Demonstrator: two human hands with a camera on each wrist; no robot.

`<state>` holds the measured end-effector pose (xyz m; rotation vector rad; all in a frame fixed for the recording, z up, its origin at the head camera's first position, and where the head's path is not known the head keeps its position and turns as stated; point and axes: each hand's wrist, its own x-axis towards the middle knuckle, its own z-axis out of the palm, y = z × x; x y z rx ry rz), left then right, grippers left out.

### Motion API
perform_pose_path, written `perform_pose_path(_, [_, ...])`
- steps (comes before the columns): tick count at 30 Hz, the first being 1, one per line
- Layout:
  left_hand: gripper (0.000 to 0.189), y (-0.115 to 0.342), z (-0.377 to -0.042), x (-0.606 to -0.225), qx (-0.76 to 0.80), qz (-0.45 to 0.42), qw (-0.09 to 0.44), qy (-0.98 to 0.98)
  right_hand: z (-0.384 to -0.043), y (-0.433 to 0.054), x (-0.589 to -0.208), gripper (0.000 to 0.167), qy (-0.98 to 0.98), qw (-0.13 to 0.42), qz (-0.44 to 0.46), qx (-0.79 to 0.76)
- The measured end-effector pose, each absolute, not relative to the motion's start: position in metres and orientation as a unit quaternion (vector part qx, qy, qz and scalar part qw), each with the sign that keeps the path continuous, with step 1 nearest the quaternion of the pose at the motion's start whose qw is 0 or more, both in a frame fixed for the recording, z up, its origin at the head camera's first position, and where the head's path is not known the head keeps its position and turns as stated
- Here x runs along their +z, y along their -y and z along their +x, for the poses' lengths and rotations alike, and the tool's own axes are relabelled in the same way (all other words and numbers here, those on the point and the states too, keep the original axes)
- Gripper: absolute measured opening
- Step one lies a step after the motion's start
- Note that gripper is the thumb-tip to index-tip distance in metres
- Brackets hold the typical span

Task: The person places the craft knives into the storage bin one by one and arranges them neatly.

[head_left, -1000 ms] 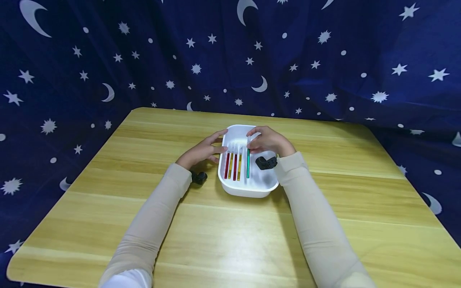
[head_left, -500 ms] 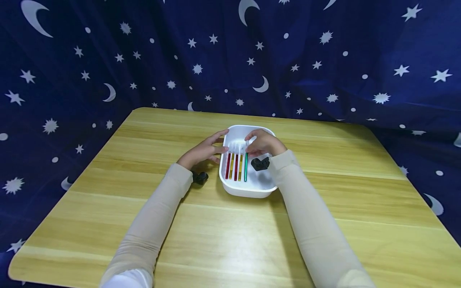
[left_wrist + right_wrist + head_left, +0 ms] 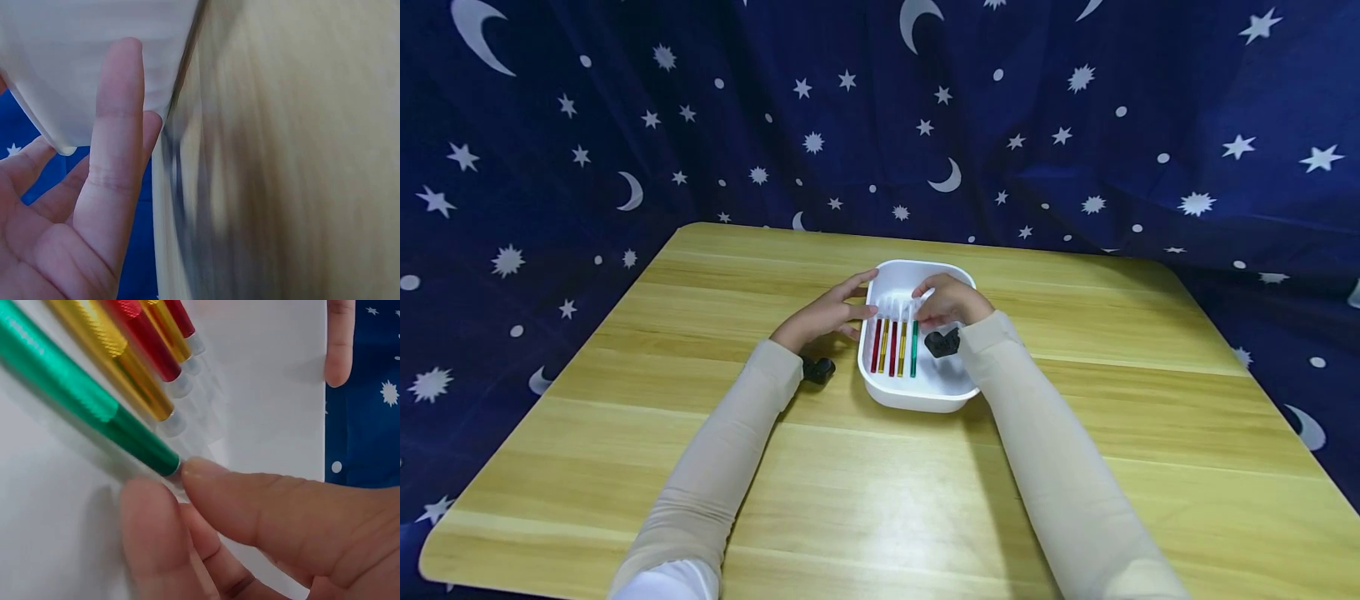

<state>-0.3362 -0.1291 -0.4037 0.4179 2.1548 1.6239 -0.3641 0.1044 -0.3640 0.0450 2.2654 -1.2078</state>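
Note:
A white plastic tray holds several slim metal-handled craft knives with clear caps, lying side by side, red and gold. Rightmost in the row lies a green craft knife; its knurled handle shows large in the right wrist view. My right hand pinches its capped end between thumb and fingers, which partly hide the cap. On the tray's left side my left hand rests with spread, fairly straight fingers against the outer wall and rim.
The tray stands on a light wooden table. Behind it hangs a dark blue curtain with moons and stars. Black wrist cameras show below the left wrist and the right wrist.
My right hand has moved left with the green craft knife, bringing it beside the gold one and down into line with the row. The left hand stays at the tray's side.

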Motion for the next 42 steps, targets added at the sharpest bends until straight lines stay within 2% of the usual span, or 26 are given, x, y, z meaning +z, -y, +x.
perform_pose_path(10, [0.079,0.128,-0.336,-0.403,0.582,0.152,0.206,-0.771,-0.366,-0.104,-0.363,0.045,-0.856,0.308,0.031,-0.414])
perform_pose_path(21, [0.078,0.127,-0.336,-0.402,0.581,0.153,0.207,-0.772,-0.363,-0.104,-0.358,0.051,-0.859,0.295,0.021,-0.418])
perform_pose_path(32, [0.078,0.13,-0.337,-0.403,0.581,0.156,0.206,-0.772,-0.361,-0.109,-0.354,0.045,-0.877,0.244,-0.052,-0.41])
perform_pose_path(42, [0.078,0.129,-0.336,-0.403,0.578,0.155,0.206,-0.775,-0.355,-0.122,-0.344,0.05,-0.857,0.244,-0.154,-0.426])
